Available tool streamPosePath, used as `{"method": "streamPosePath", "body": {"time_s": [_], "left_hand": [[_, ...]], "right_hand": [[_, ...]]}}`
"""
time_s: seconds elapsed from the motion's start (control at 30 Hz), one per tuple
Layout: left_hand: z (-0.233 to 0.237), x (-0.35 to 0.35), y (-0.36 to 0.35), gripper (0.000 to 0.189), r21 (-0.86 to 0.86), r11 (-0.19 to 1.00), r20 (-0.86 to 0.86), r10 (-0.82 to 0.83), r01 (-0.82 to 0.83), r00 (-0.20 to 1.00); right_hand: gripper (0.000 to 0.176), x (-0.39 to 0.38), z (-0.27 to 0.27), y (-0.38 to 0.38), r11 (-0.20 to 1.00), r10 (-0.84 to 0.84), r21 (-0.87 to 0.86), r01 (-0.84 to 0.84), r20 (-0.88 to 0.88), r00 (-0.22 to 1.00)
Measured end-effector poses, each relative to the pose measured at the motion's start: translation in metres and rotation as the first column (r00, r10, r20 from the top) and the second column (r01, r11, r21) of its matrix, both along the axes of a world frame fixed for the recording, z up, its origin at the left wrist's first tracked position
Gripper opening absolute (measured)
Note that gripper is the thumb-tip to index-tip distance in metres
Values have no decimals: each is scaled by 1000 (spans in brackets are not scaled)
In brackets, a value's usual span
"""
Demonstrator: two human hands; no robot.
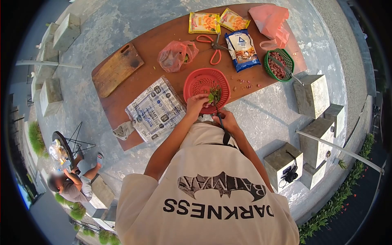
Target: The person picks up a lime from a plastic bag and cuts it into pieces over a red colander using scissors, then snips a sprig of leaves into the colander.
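Observation:
My left hand (pixel 197 103) is closed in a pinch on green leafy herbs (pixel 211 97) over the near side of a red plastic basket (pixel 188 87). More green sprigs lie inside the basket. Just right of it, my right hand (pixel 227 121) is closed around a thin, dark-handled tool that looks like a knife (pixel 221 117), its narrow end pointing towards the herbs. The exact shape of its tip is hard to make out. Left of the basket lies a printed black-and-white sheet (pixel 155 107). Beyond the basket rests a red translucent bag (pixel 176 56) with some greens inside.
On the brown table are a wooden chopping board (pixel 118 70), red-handled scissors (pixel 215 45), a blue packet (pixel 243 51), yellow packets (pixel 204 23), a pink bag (pixel 267 20) and a green basket (pixel 289 60) of small reddish pieces. Concrete blocks (pixel 312 96) stand right; a person (pixel 73 185) sits left.

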State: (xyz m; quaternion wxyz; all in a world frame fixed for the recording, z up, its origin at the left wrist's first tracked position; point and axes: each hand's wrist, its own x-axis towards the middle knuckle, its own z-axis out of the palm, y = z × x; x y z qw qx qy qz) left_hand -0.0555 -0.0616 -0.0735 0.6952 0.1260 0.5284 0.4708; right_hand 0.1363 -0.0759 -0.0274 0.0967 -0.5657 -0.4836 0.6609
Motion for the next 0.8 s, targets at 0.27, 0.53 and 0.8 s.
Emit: {"method": "streamPosePath", "body": {"time_s": [0.27, 0.53, 0.8], "left_hand": [[2, 2, 0, 26, 21, 1000, -14, 4, -3, 1000], [-2, 1, 0, 27, 13, 1000, 3, 17, -17, 1000], [0, 1, -1, 28, 31, 1000, -11, 0, 0, 1000]], "right_hand": [[27, 3, -8, -2, 999, 27, 29, -27, 8, 1000], [29, 1, -3, 0, 1000, 13, 22, -14, 19, 1000], [25, 0, 4, 1, 1000, 25, 16, -25, 15, 1000]]}}
